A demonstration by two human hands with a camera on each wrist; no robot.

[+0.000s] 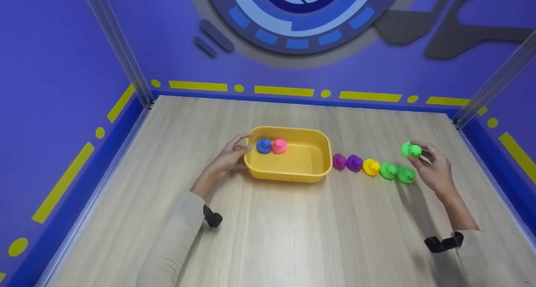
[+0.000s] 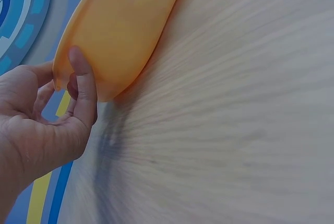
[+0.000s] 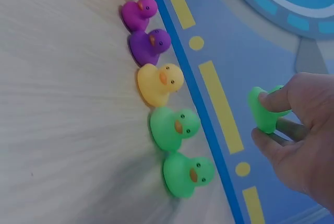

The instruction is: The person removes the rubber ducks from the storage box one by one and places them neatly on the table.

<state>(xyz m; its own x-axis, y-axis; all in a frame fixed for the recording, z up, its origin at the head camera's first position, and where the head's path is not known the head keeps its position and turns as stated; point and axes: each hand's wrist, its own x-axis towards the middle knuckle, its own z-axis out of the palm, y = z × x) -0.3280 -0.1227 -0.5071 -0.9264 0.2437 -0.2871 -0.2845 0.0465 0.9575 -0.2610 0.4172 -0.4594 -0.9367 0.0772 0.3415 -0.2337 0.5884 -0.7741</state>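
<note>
My left hand (image 1: 229, 156) pinches the left rim of a yellow plastic basin (image 1: 289, 176), which stands on the table. A blue rubber duck (image 1: 264, 146) and a pink rubber duck (image 1: 279, 146) sit side by side in its left part. Over the right side of the table, my right hand (image 1: 436, 169) holds a bright green rubber duck (image 1: 410, 149) between thumb and fingers, off the table. Below it runs a row of ducks from the basin's right side: magenta (image 1: 339, 161), purple (image 1: 354, 163), yellow (image 1: 371, 167), then a green duck (image 1: 388, 170) and another green duck (image 1: 405, 175).
The light wood table (image 1: 301, 228) is enclosed by blue panels (image 1: 176, 40) with yellow markings at the back and sides. Metal posts (image 1: 121, 44) stand at the back corners. Each sleeve carries a black wrist mount (image 1: 212, 217).
</note>
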